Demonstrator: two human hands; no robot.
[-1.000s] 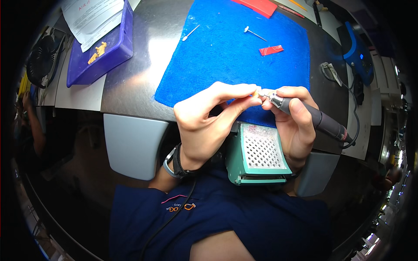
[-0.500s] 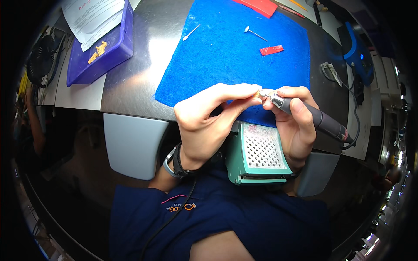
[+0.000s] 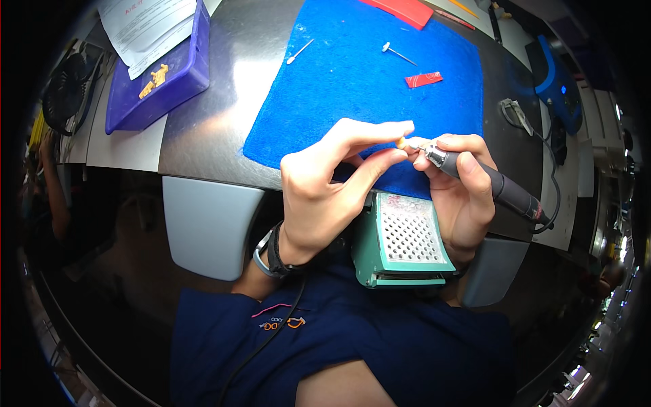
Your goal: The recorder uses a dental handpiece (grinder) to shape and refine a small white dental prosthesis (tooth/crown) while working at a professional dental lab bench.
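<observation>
My left hand (image 3: pixel 325 180) pinches a small yellowish, tooth-like piece (image 3: pixel 402 143) between thumb and index finger; most of it is hidden by the fingertips. In my right hand (image 3: pixel 461 203) is a dark rotary handpiece (image 3: pixel 508 193), gripped like a pen. Its metal collar and light, pointed tip face left, against or very close to the piece. Both hands hover over the near edge of a blue towel (image 3: pixel 366 88), their fingertips close together. Below them sits a green box with a perforated metal top (image 3: pixel 412 234).
Two thin pins with white heads, one a pin (image 3: pixel 397 53) near a red strip (image 3: pixel 424 79), lie on the towel. A purple bin (image 3: pixel 169 98) at left holds yellow pieces (image 3: pixel 159 76) and papers (image 3: pixel 152 30). Grey armrests (image 3: pixel 210 227) flank me. At right are a cable (image 3: pixel 553 159) and blue device (image 3: pixel 556 88).
My left hand has shifted slightly right, and its index finger and thumb are spread a little wider around the piece. The right hand and handpiece have barely moved.
</observation>
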